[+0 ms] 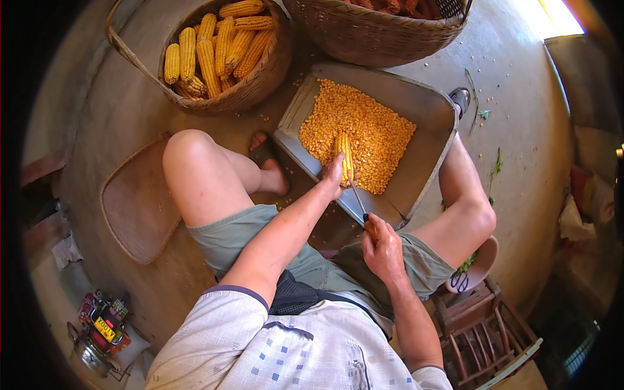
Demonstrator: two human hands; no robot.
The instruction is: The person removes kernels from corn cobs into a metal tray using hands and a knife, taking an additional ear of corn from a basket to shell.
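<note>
We have a grey tub below and ahead of our left fingers, a heap of yellow kernels inside it. Our left hand is wrapped round a yellow corn cob above that heap; our right hand grips a dark-handled tool, its metal shaft reaching from those fingers to the cob's near end.

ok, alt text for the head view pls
Left hand holds a yellow corn cob over a grey tub of loose kernels; right hand holds a thin black-handled tool, its shaft at the cob's near end. Farther out stand two wicker baskets, the left one holding more cobs.
</note>
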